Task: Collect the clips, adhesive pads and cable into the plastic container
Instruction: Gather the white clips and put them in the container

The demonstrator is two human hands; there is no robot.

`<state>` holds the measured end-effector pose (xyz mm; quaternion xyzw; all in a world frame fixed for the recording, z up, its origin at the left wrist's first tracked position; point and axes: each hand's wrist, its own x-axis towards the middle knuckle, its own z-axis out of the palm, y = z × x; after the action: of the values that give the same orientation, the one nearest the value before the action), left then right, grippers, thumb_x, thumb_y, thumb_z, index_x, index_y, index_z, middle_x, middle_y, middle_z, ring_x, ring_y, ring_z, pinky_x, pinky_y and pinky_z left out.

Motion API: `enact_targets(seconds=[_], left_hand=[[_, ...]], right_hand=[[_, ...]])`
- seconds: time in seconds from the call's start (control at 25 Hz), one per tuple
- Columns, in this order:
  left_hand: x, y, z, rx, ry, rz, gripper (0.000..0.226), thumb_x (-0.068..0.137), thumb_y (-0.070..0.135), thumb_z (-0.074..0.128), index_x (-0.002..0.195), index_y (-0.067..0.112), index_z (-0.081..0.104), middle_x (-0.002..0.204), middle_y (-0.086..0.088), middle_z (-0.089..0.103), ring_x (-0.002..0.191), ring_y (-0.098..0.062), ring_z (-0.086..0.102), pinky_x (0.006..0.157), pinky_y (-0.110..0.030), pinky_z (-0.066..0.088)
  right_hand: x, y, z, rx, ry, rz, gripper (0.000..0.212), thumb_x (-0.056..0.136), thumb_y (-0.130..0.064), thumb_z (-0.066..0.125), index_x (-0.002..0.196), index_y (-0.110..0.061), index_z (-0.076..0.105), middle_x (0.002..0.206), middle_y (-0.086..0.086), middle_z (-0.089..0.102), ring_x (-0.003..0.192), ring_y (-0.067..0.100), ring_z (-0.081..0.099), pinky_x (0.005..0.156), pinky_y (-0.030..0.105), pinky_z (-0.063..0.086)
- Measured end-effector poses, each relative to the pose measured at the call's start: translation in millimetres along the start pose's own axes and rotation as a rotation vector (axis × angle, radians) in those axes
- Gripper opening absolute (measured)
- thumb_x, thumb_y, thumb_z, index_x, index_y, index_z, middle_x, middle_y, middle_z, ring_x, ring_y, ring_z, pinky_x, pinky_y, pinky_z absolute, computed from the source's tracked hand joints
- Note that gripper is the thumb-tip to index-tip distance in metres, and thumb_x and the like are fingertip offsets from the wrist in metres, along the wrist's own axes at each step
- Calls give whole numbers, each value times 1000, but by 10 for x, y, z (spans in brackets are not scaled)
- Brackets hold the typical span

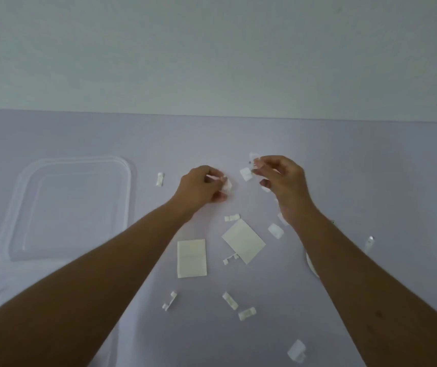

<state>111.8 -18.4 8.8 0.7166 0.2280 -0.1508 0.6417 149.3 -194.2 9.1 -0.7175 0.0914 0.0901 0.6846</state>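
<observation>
Several small white clips lie scattered on the pale table, among them one (pixel 160 179) right of the container and one (pixel 230 300) near the front. Two cream adhesive pads (pixel 191 258) (pixel 243 240) lie flat in the middle. My left hand (pixel 201 188) is pinched on a white clip (pixel 226 186). Further right, my right hand (pixel 281 178) holds another clip (pixel 254 158) at its fingertips, just above a loose clip (pixel 246 174). A clear plastic container (pixel 13 218) stands at the left. A curved white cable (pixel 311 264) shows beside my right forearm, mostly hidden.
A clear lid (pixel 5 290) lies at the front left, partly under my left forearm. A pale wall rises behind the table's far edge. A small white piece (pixel 369 242) lies at the right.
</observation>
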Motion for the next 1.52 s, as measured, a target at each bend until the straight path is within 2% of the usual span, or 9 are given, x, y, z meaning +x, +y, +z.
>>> enact_targets(seconds=[0.16,0.36,0.64,0.8,1.0,1.16,1.28,1.4,1.52], left_hand=[[44,276,9,-600,-202,-73,27,96,-1,42,112,2,63,96,-13,63,90,-26,69,86,-28,57],[274,459,279,-537,-136,-197,25,95,19,47,73,10,51,73,-7,55,69,-21,62,56,-25,46],[492,260,618,1045,118,279,51,91,53,50,112,7,44,89,-10,50,73,-27,55,59,-33,45],[495,215,700,1146,109,302,38,93,32,53,119,7,41,102,-15,55,83,-32,57,63,-35,43],[506,165,555,763,105,215,25,91,20,53,113,10,49,88,-11,58,68,-23,54,56,-27,41],[313,168,482,-286,-9,-76,23,92,12,45,107,13,63,69,-1,51,55,-12,42,48,-20,35],[108,107,460,-758,-270,-248,26,97,25,40,87,10,59,64,-2,45,49,-10,38,40,-17,31],[-42,41,529,-812,-478,-347,41,98,39,40,68,11,49,64,-3,47,42,-8,43,32,-12,31],[-162,42,649,-385,-470,-272,31,96,35,51,72,15,52,70,0,52,45,-8,45,32,-13,30]], right_hand=[[-78,-211,-464,607,-89,146,26,92,6,39,95,-7,61,93,14,72,89,24,71,72,24,57],[-51,-240,-696,695,-18,259,22,91,-3,42,92,-1,64,80,14,68,70,18,63,65,22,54],[72,199,-700,-824,-50,-260,24,81,-26,72,96,-10,62,88,6,61,74,16,56,69,24,45],[214,182,-461,-1099,-95,-330,29,84,-31,69,105,-13,59,102,9,62,92,25,57,82,37,50],[267,213,-362,-1199,-182,-309,21,86,-24,66,101,-12,57,98,11,61,92,28,58,80,36,47],[286,160,-481,-711,-168,-95,14,80,-15,72,89,-12,62,78,10,61,70,20,57,64,26,51],[127,27,-698,166,-142,176,9,84,-12,67,81,-16,59,74,6,57,64,14,50,60,22,44],[-143,-24,-877,955,-375,409,14,86,-25,59,79,-13,53,76,4,46,67,14,43,62,24,45],[-251,-51,-948,1017,-448,414,28,89,-32,53,71,-11,47,75,3,45,67,12,42,53,17,44]])
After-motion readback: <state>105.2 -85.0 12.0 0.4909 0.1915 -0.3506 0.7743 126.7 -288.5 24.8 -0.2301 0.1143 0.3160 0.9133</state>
